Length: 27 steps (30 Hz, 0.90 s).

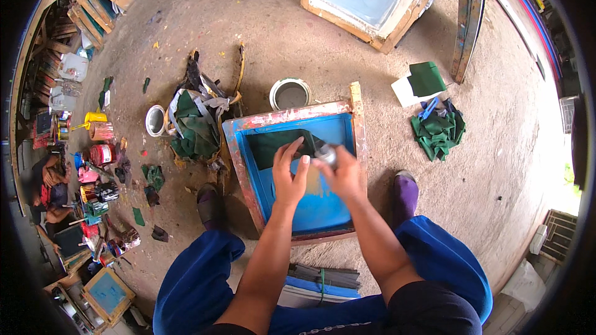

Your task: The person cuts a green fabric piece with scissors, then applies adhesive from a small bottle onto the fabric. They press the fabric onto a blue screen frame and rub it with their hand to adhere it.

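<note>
Between my feet lies a wooden screen-printing frame (234, 167) with red paint-stained edges and a blue mesh (310, 214). A flat dark green fabric piece (264, 149) rests on the upper part of the mesh. My left hand (289, 177) lies on the lower edge of this fabric, fingers apart. In my right hand (343, 174) is a small whitish cylinder (325, 155), perhaps a bottle, blurred and partly covered by the fingers. It is over the fabric's right end, where the cloth looks dark and folded.
An open can (290, 94) stands just beyond the frame. Left of it are a heap of green scraps (195, 127) and many paint pots (102, 154). At right lie crumpled green cloth (439, 133) and a white stack topped with green fabric (426, 79). A person (53, 186) is far left.
</note>
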Available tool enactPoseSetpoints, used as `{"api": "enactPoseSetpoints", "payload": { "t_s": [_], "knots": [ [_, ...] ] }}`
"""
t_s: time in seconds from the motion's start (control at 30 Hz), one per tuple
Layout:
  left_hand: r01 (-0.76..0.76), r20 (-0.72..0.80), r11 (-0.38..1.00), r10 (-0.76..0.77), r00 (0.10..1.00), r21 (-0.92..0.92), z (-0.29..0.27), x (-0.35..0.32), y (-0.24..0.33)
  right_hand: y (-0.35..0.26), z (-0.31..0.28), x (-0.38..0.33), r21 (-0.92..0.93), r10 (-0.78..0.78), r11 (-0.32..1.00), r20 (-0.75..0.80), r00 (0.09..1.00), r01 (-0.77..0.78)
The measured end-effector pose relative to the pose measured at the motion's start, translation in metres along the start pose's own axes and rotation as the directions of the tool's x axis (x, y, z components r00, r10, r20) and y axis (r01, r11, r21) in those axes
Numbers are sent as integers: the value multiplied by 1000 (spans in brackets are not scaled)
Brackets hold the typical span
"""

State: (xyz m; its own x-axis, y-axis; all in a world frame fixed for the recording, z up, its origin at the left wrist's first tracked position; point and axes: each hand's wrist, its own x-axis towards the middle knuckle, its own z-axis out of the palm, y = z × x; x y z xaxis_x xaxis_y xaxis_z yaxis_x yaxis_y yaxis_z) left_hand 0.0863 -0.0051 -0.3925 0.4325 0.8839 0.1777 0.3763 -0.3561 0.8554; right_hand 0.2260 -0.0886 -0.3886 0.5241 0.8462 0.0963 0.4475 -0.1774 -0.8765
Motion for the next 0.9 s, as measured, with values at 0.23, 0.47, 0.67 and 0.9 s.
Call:
{"api": "enactPoseSetpoints", "payload": {
  "t_s": [0.23, 0.47, 0.67, 0.9],
  "knots": [
    [104, 350, 935, 23, 936, -340, -24, 27, 8, -9, 20, -11, 105, 94, 989, 131, 987, -108],
    [-29, 298, 999, 20, 954, 24, -41, 33, 8, -7, 27, -13, -13, -28, 999, 129, 991, 30],
    [289, 283, 865, -181, 942, -409, -37, 23, -7, -12, 33, -13, 39, 33, 999, 132, 991, -39],
    [377, 299, 823, -265, 917, -426, -38, 22, -8, -10, 39, -16, 37, 61, 997, 137, 989, -66]
  ]
}}
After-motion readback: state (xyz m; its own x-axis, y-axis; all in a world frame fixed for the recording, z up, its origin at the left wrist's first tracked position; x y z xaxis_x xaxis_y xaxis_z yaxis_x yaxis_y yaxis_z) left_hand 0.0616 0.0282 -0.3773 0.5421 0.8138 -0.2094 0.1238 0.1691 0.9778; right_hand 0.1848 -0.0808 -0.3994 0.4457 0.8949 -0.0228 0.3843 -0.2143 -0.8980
